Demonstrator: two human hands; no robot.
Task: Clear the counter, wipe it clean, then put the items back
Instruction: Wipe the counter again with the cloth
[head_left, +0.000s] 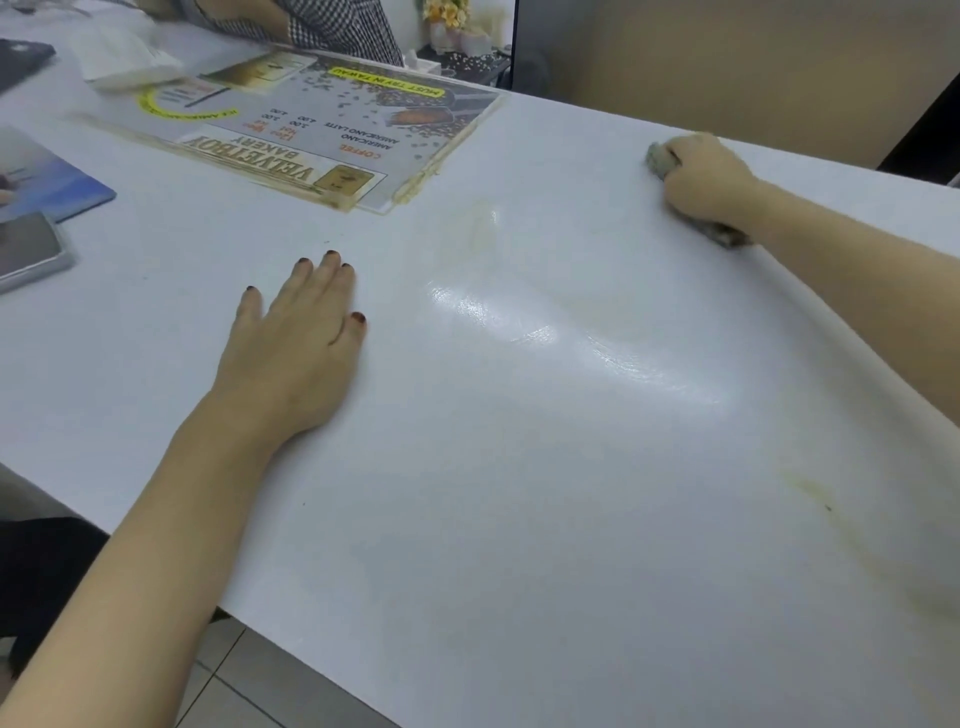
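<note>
The person's left forearm crosses the near edge of the white laminate counter (519, 545). The left hand (298, 332) lies palm-down on it, fingers straight and close together, holding nothing.

One crumpled grey cloth (658, 158) is in use. It is bunched under the right hand (706, 176), whose fingers curl round it and press it to the surface close to the counter's far edge. A tail of the cloth pokes out beneath the wrist.

One wet shiny streak (571, 343) runs across the surface between the two hands. Two marks show: a faint yellowish stain (470, 228) just beside the menu's near corner, and a thin yellowish smear (810, 488) toward the right side.

The other things crowd the far left:
- One laminated bakery menu sheet (311, 119) lies flat, with yellowed tape along its edges.
- One pile of white tissue paper (130, 57) overlaps the menu's far corner.
- One phone in a clear case (26, 254) sits at the left margin, just beside one blue printed pad (57, 182).
- A dark laptop corner (21, 57) shows further back.
- Another person's checked sleeve (337, 26) rests beyond the menu.

The menu's near corner is the closest object to the wiping path, well apart from the right hand. The widest bare stretch of counter runs from the left hand rightward and down to the near edge. That edge slants from the left margin to the bottom centre, with grey tiled floor (234, 675) below it.
</note>
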